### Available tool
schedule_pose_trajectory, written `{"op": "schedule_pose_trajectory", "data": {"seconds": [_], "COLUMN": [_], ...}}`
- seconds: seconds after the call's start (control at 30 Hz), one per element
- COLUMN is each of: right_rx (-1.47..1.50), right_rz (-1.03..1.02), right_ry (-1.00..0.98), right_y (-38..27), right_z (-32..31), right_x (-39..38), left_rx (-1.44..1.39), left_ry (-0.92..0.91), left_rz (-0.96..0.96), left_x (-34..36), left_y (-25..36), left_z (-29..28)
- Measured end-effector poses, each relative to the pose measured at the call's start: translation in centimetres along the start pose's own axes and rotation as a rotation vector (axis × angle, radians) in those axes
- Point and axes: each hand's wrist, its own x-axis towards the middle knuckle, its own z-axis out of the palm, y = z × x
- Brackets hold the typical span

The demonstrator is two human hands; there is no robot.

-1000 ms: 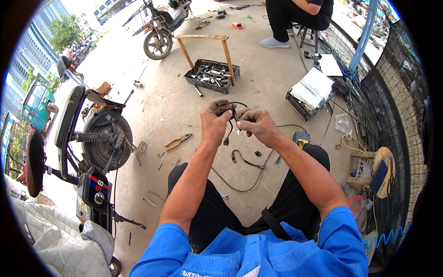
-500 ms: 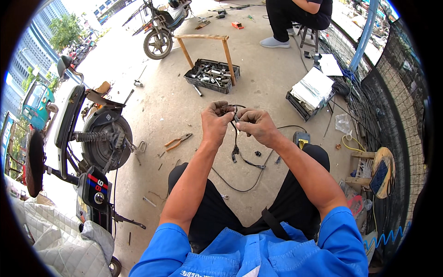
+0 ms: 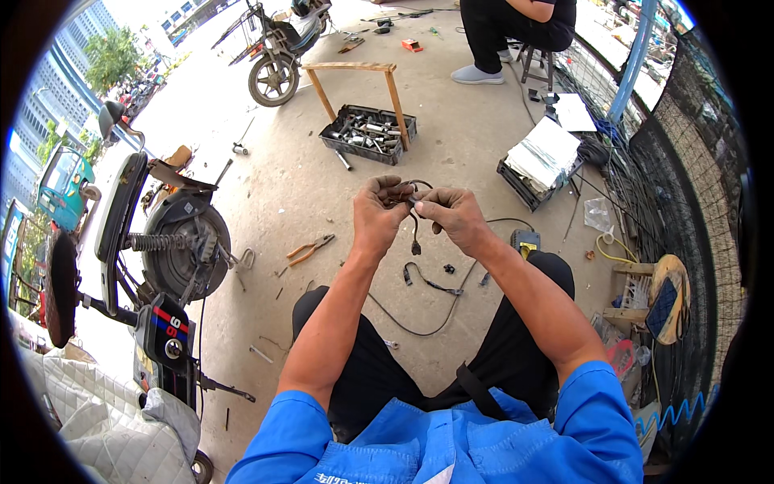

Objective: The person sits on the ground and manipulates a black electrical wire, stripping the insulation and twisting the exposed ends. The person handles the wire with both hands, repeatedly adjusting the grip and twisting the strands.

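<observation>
My left hand and my right hand meet in front of me above my knees, fingers pinched on a thin black cable. A short loop of it rises over my fingertips, and a small black connector hangs from its lower end. The exact spot between my fingertips is partly hidden. Below on the concrete lies another black cable with small connectors at its ends. A small dark loose piece lies beside it. Orange-handled pliers rest on the ground to the left.
A black crate of metal sockets and tools, with a wooden frame, stands ahead. At left is an electric scooter with its rear wheel exposed. Papers top a crate at right, near a dark box. Another person sits farther off.
The connector dangling from the held cable has risen a little and hangs apart from the cable on the ground. My hands stay nearly in place, with fingers slightly shifted.
</observation>
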Motion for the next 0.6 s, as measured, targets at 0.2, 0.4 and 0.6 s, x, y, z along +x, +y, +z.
{"op": "schedule_pose_trajectory", "data": {"seconds": [0.2,0.4,0.6], "right_rx": [-0.015,0.032,0.125], "right_rz": [0.019,0.027,0.023], "right_ry": [0.019,0.030,0.023], "right_y": [-0.56,-0.68,-0.56], "right_z": [0.14,0.14,0.00], "right_x": [-0.16,-0.21,-0.01], "left_rx": [-0.023,-0.055,-0.069], "left_ry": [-0.013,0.009,0.010], "left_rz": [-0.005,-0.001,0.014], "left_x": [-0.23,-0.20,-0.21], "left_y": [0.12,0.21,0.03], "left_z": [0.21,0.32,0.36]}}
